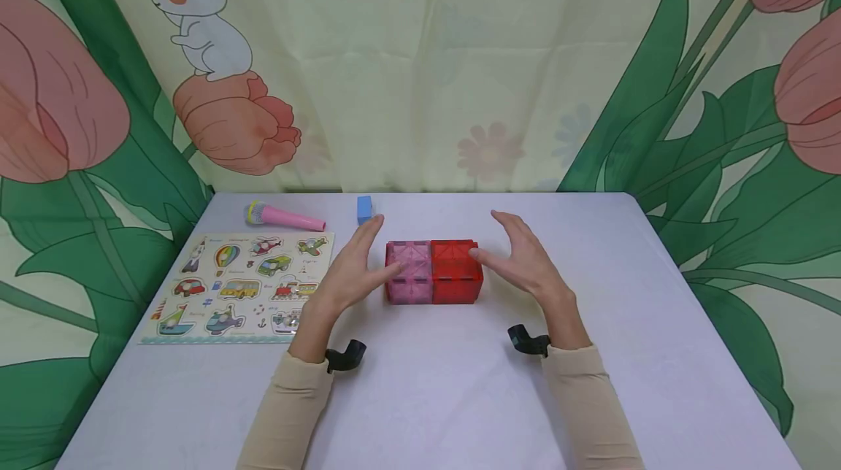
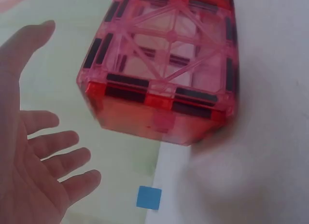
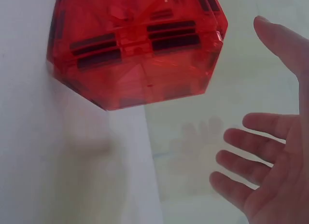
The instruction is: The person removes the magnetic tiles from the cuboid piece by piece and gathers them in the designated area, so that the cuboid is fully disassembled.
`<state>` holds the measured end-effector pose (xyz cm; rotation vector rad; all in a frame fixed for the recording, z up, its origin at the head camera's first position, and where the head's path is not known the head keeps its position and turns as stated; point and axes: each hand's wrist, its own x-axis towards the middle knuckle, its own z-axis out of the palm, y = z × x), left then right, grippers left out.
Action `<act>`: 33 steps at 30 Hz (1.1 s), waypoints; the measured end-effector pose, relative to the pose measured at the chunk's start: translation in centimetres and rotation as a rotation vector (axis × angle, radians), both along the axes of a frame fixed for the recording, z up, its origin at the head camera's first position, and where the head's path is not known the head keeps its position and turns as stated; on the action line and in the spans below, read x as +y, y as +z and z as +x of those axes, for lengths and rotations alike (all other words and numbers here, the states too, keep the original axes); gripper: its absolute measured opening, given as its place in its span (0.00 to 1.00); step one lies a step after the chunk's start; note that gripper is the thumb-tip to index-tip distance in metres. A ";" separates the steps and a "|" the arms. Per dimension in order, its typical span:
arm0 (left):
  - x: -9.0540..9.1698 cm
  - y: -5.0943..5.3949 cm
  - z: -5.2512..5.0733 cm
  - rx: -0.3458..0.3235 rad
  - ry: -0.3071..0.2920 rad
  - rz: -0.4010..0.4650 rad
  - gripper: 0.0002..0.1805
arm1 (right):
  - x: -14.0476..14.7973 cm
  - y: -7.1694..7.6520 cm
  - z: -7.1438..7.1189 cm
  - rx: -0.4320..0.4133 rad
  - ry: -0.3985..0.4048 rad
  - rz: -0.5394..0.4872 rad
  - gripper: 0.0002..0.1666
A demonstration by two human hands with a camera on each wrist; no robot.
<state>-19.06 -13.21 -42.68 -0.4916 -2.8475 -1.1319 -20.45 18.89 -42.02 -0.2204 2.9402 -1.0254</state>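
Both hands are released, fingers apart and gripping nothing. Left of the left hand [image 1: 347, 277], a vehicle picture board [image 1: 239, 289] lies on the desk [image 1: 447, 390], partly hidden by that hand's wrist, with a pink toy microphone [image 1: 289, 218] farther off; a blue block [image 1: 364, 208] sits beyond the left fingertips. Between that hand and the right hand [image 1: 528, 262] rests a pink-and-red magnetic-tile cuboid [image 1: 431, 273], apparently untouched. The step seems to be framing the cuboid; gripping it would call for bringing both palms inward evenly.
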 end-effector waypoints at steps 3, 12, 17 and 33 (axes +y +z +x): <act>0.5 -0.3 0.0 -0.024 -0.019 -0.025 0.51 | -0.3 -0.2 0.0 -0.021 0.017 -0.014 0.57; 1.4 -1.2 -0.3 -0.062 -0.066 -0.042 0.51 | -1.2 -0.6 0.1 -0.071 0.091 -0.031 0.56; 1.9 -1.4 -0.2 -0.095 -0.067 -0.029 0.52 | -1.4 -0.7 0.3 -0.088 0.154 -0.042 0.56; 2.1 -2.1 -0.4 -0.083 -0.057 0.010 0.53 | -1.4 -1.3 0.0 -0.136 0.209 -0.104 0.57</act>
